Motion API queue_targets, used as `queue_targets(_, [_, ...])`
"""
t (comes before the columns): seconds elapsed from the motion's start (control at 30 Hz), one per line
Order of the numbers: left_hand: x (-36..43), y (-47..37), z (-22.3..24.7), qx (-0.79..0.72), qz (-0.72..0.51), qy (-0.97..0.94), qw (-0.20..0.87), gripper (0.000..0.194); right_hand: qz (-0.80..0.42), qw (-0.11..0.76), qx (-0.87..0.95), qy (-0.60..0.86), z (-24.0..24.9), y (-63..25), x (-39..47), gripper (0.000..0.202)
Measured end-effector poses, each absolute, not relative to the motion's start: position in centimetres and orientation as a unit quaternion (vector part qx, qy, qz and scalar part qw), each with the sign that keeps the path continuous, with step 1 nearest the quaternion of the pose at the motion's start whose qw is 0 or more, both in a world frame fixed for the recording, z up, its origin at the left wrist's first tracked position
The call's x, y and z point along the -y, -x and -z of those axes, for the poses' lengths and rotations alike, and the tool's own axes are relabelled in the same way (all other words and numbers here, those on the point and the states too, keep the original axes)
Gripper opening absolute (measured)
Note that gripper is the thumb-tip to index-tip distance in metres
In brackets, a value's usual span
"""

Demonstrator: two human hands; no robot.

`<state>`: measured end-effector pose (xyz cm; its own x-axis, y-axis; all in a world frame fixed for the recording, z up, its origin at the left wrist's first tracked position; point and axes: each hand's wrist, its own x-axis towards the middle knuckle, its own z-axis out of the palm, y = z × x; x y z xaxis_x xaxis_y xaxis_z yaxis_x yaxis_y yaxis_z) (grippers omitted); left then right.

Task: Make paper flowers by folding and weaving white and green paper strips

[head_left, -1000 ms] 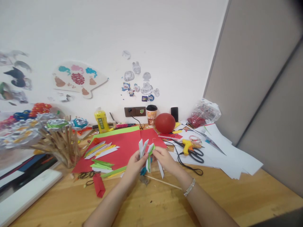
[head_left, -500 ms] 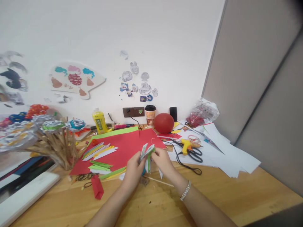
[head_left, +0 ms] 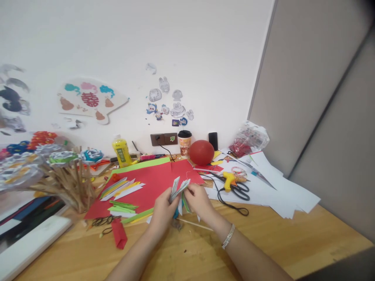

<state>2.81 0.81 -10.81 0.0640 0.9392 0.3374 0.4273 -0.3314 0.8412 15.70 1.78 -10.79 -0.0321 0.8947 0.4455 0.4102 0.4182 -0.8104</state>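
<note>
At frame centre, the left hand (head_left: 164, 208) and right hand (head_left: 198, 199) pinch folded paper strips (head_left: 178, 187) together, fanned upward above the desk (head_left: 190, 253) to keep them aligned.

You can read only a red double-happiness character 囍 on the fan-shaped wall cutout (head_left: 91, 100); the yellow bottle's label (head_left: 121, 153) stays too blurred.

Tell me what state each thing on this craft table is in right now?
Folded paper strips: bunched, pinched between both hands.
Left hand: gripping the strips.
Right hand: gripping the strips.
Coffee cup: upright, lid on.
Yellow bottle: upright, capped.
Glue gun: lying down, its cord trailing across the table.
</note>
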Motion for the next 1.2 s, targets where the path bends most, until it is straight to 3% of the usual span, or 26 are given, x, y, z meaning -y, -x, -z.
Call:
queue_targets(0.3, [-0.8,-2.7,10.6,-0.520,-0.448,-0.679,0.261,0.008,-0.218,0.507,0.692,0.466,10.9,-15.4,-1.5,0.019])
queue_targets(0.7, [-0.8,-2.8,10.7,-0.494,-0.440,-0.685,0.305,0.016,-0.193,0.527,0.702,0.438,10.6,-15.4,-1.0,0.019])
queue_targets(0.8, [-1.0,-2.8,10.8,-0.511,-0.460,-0.666,0.289,0.016,-0.242,0.540,0.696,0.407,10.8,-15.3,-1.3,0.018])
queue_targets(0.97, [-0.8,-2.6,10.4,-0.532,-0.477,-0.655,0.246,0.010,-0.456,0.526,0.608,0.381,11.4,-15.4,-2.1,0.018])
queue_targets(1.03, [-0.7,-2.5,10.1,-0.542,-0.477,-0.653,0.231,0.012,-0.487,0.524,0.589,0.375,11.4,-15.6,-2.3,0.021])
queue_targets(1.2, [-1.0,-2.6,9.6,-0.462,-0.461,-0.663,0.367,0.023,-0.469,0.567,0.584,0.343,11.1,-15.6,-2.2,0.020])
